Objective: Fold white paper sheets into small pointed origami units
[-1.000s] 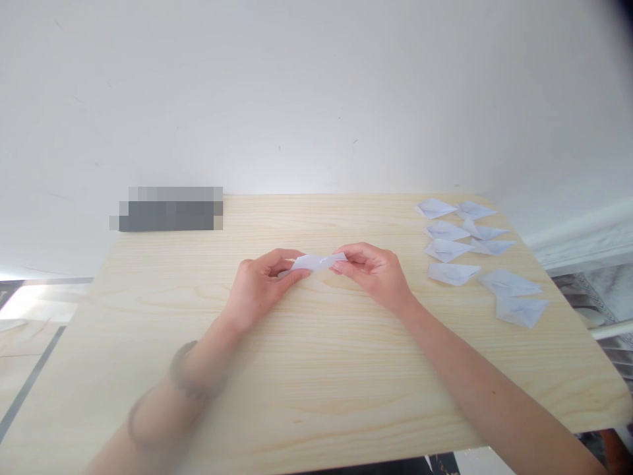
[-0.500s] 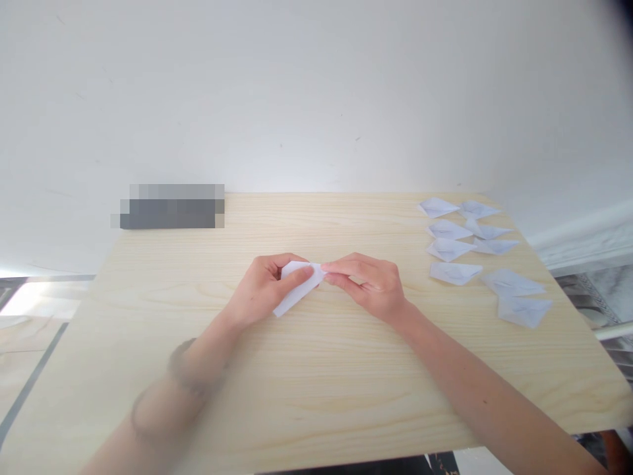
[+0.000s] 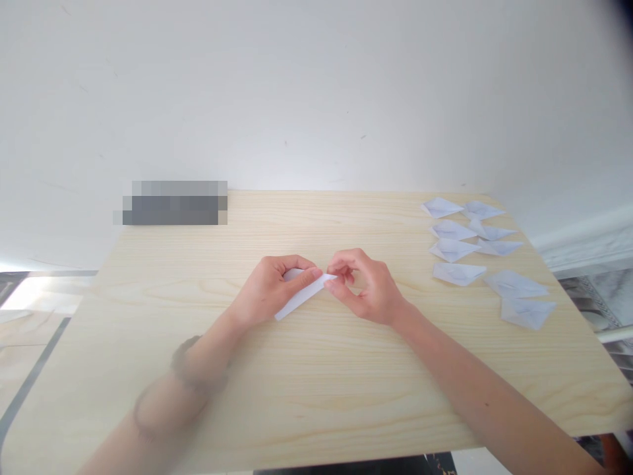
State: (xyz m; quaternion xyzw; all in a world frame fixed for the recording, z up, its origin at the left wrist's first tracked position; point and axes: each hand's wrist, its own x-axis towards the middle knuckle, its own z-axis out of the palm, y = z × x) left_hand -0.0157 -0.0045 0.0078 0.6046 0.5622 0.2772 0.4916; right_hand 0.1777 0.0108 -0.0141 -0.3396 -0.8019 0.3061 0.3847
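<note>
A folded white paper [image 3: 301, 298] is held above the middle of the wooden table [image 3: 306, 396]. My left hand [image 3: 270, 287] is closed on it, the thumb lying along the top and the fingers behind. At the paper's pointed right end, my right hand [image 3: 368, 287] has its thumb and index finger at the tip, the fingers curled. To the right lie several folded white paper boats [image 3: 452, 249], loosely set in two columns, with the nearest one [image 3: 528, 313] close to the table's right edge.
A blurred-out dark object [image 3: 173, 208] stands at the table's back left corner. Behind the table rises a white wall [image 3: 297, 92]. Something black [image 3: 346, 464] shows beneath the front edge.
My right thumb and fingers have spread from a tight pinch to a looser curl around the tip. More of the paper's point shows, and its upper face has turned narrower.
</note>
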